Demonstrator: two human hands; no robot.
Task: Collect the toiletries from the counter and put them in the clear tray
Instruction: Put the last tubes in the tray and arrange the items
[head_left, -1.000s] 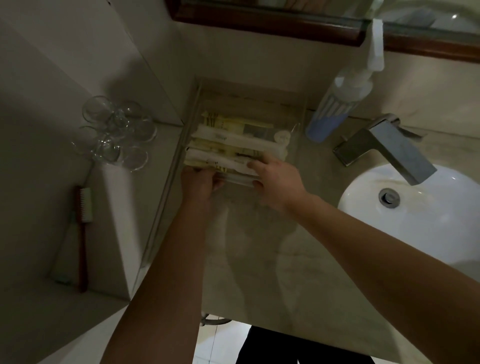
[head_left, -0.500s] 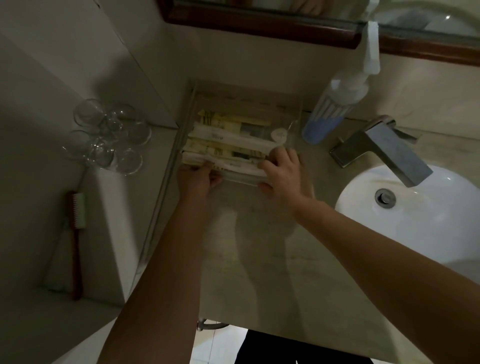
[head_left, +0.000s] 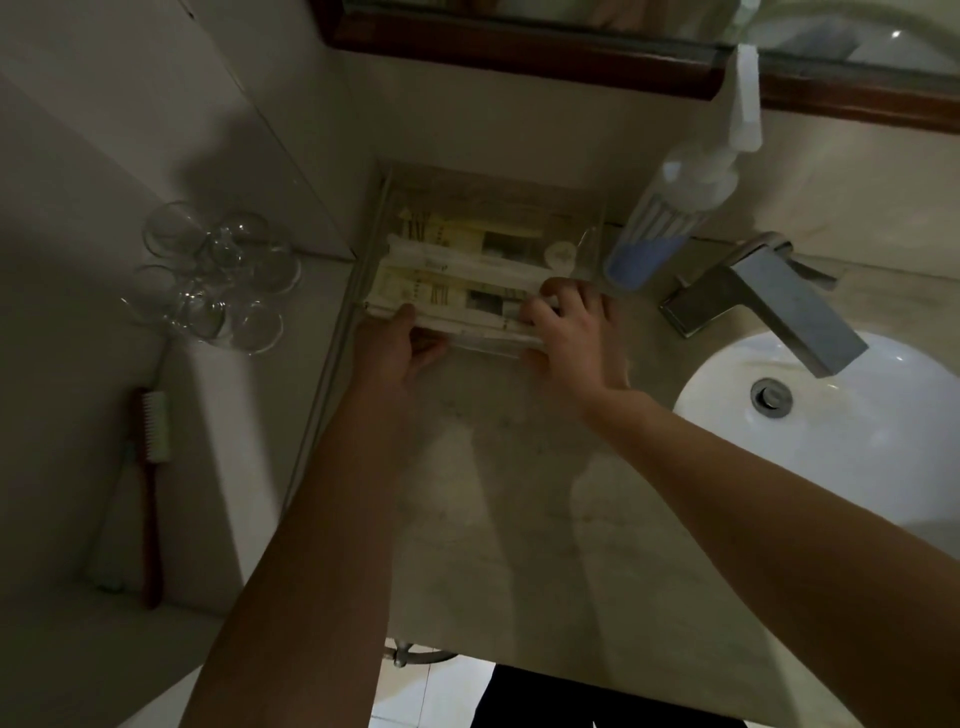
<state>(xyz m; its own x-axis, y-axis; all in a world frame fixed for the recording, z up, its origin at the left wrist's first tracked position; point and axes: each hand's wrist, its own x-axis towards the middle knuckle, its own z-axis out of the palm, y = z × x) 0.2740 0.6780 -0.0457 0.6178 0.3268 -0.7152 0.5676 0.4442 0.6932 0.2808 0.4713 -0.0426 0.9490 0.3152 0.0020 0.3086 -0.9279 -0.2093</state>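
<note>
A clear tray (head_left: 592, 244) stands at the back of the counter against the wall. Inside it lie several long wrapped toiletry packets (head_left: 457, 270), white and pale yellow, side by side, plus a small round white item (head_left: 563, 255) at the right end. My left hand (head_left: 395, 348) rests at the tray's front left corner, fingers curled on the left end of the nearest packet (head_left: 467, 322). At the front right, my right hand (head_left: 571, 332) has its fingers over that packet's other end and its thumb on the tray's front wall.
A pump bottle (head_left: 670, 213) with blue liquid stands right of the tray, then a metal tap (head_left: 769, 301) over a white basin (head_left: 831, 431). Upturned clear glasses (head_left: 218, 275) and a red-handled brush (head_left: 150, 467) sit on the left ledge. Bare counter (head_left: 519, 493) lies in front.
My right hand has slid right along the front packet to its right end. The left hand has stayed at the front left corner. The view has shifted slightly.
</note>
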